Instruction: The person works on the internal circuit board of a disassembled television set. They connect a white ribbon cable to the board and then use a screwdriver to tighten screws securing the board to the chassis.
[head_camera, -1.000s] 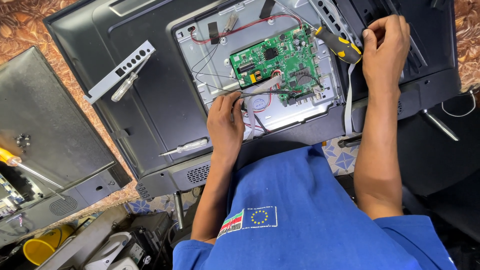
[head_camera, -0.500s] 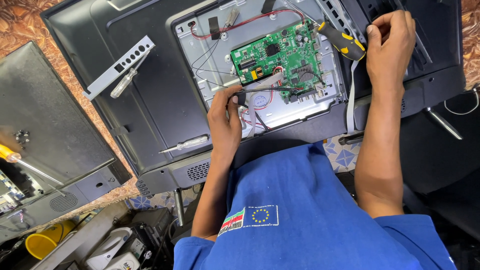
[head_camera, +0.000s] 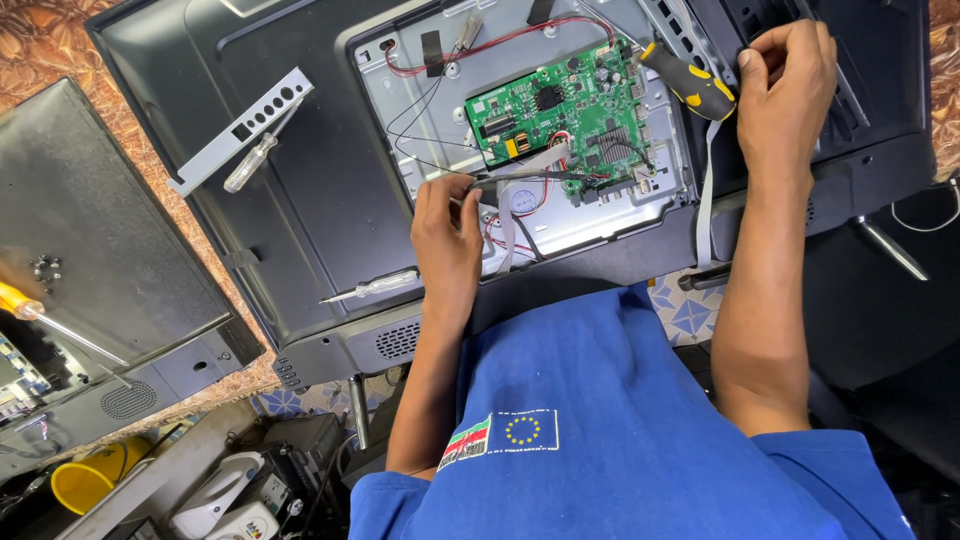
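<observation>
A flat television lies face down with its back cover off, baring a metal chassis (head_camera: 420, 110) and a green circuit board (head_camera: 570, 120). My left hand (head_camera: 448, 240) rests on the chassis just below the board, its fingers pinching a thin dark rod-like tool (head_camera: 530, 177) that lies across the grey ribbon cable (head_camera: 505, 215) and the board's lower edge. My right hand (head_camera: 785, 90) is at the board's right side, closed around a screwdriver with a yellow and black handle (head_camera: 688, 82). Red and black wires (head_camera: 480, 45) run over the chassis.
A clear-handled screwdriver (head_camera: 375, 287) and another (head_camera: 255, 165) lie on the black back panel (head_camera: 300, 220), beside a grey metal bracket (head_camera: 240, 130). A second black panel (head_camera: 90, 250) with loose screws (head_camera: 45, 268) sits left. A yellow bowl (head_camera: 85, 480) and clutter lie below.
The view has shifted slightly. My left hand's fingers have edged up to the board's lower edge, where the thin dark tool now shows. My right hand holds its place.
</observation>
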